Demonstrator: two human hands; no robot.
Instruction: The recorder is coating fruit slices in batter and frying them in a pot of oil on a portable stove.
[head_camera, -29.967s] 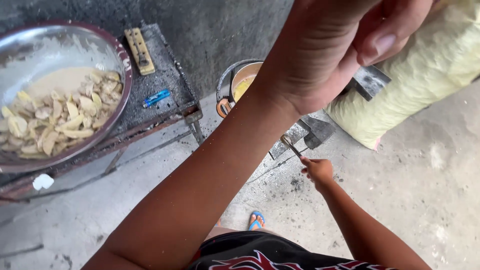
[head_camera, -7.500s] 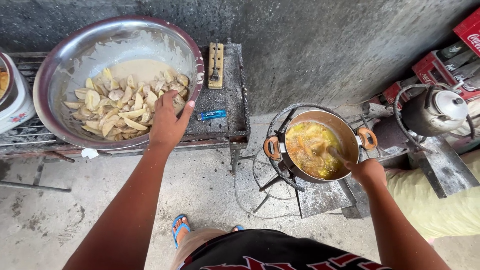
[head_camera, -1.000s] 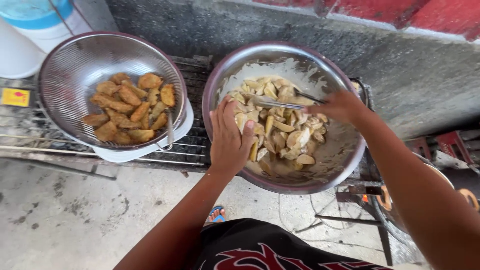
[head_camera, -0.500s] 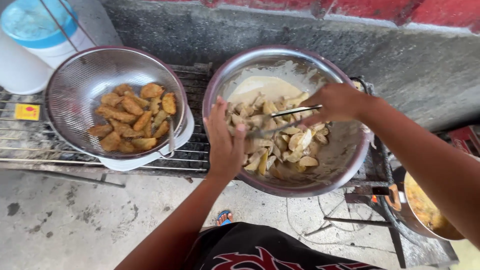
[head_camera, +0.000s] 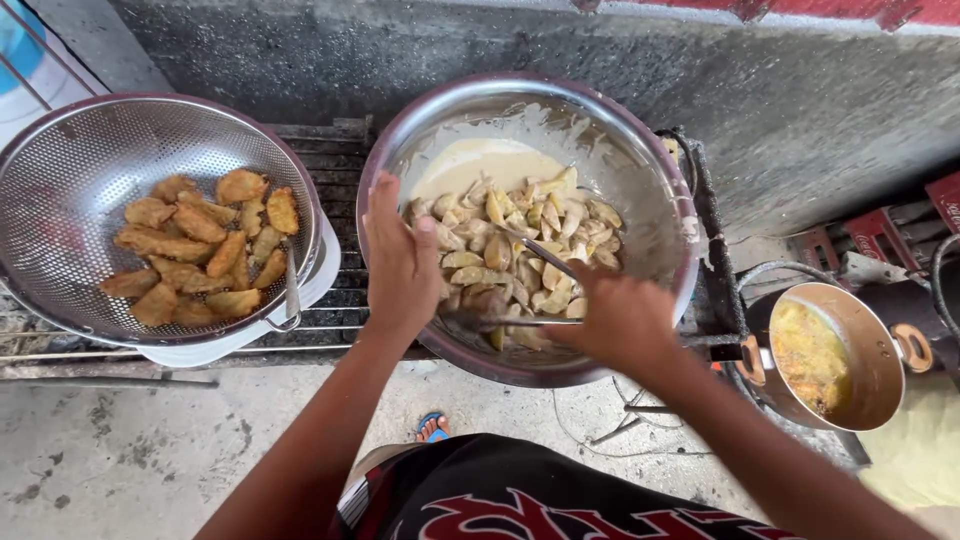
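Note:
A large steel bowl (head_camera: 640, 150) holds pale banana slices (head_camera: 520, 250) in creamy batter. My left hand (head_camera: 400, 262) grips the bowl's near-left rim, fingers inside against the slices. At the bowl's near edge, my right hand (head_camera: 615, 320) holds metal tongs (head_camera: 535, 260) whose tips reach into the slices.
A steel mesh strainer (head_camera: 90, 150) with several fried golden pieces (head_camera: 200, 250) sits on a white container, left, on a sooty metal grill rack (head_camera: 340, 160). A pot of bubbling yellow oil (head_camera: 820, 355) stands lower right on a burner. Concrete wall behind; concrete floor below.
My right hand swung the tongs from the bowl's far right side to its near edge. The view shifted right, so the pot of oil shows more fully.

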